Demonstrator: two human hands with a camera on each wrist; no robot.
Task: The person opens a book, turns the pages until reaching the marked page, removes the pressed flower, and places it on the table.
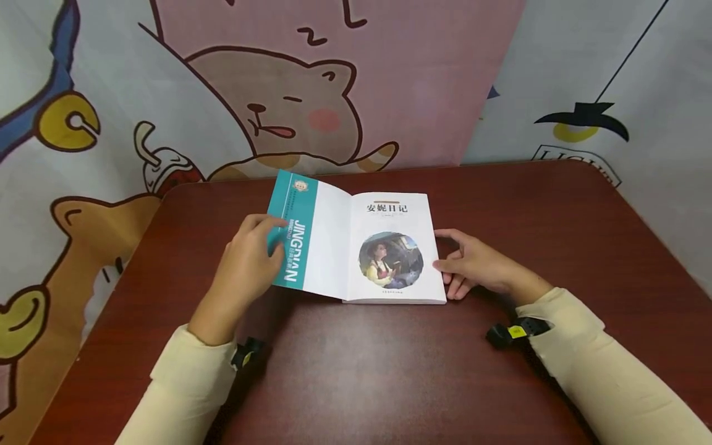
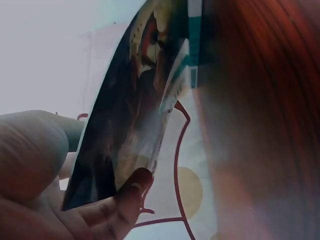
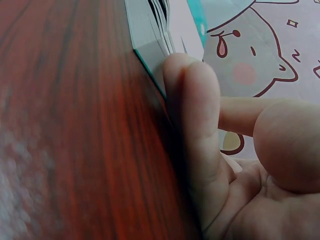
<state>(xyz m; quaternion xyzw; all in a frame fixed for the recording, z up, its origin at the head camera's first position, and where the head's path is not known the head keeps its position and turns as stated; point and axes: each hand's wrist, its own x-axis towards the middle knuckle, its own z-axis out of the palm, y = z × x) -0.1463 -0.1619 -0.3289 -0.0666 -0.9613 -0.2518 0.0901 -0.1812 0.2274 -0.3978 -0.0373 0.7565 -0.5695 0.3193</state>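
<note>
A paperback book point(image 1: 387, 247) lies on the table, opened at its title page with a round picture. Its front cover point(image 1: 334, 241) stands raised to the left, with a teal flap point(image 1: 295, 235) along the outer side. My left hand point(image 1: 247, 262) pinches the cover's outer edge, thumb on the teal side. In the left wrist view, fingers point(image 2: 132, 192) lie against the dark printed outside of the cover point(image 2: 107, 140). At the book's right edge my right hand point(image 1: 470, 262) rests with thumb and forefinger touching. In the right wrist view, fingers point(image 3: 200, 105) partly hide the page block point(image 3: 150, 35).
The reddish-brown table point(image 1: 367, 371) extends around the book. Behind it hangs a cartoon-printed backdrop point(image 1: 423, 80), near the table's far edge. Black wrist straps point(image 1: 514, 332) sit by both cream sleeves point(image 1: 601, 364).
</note>
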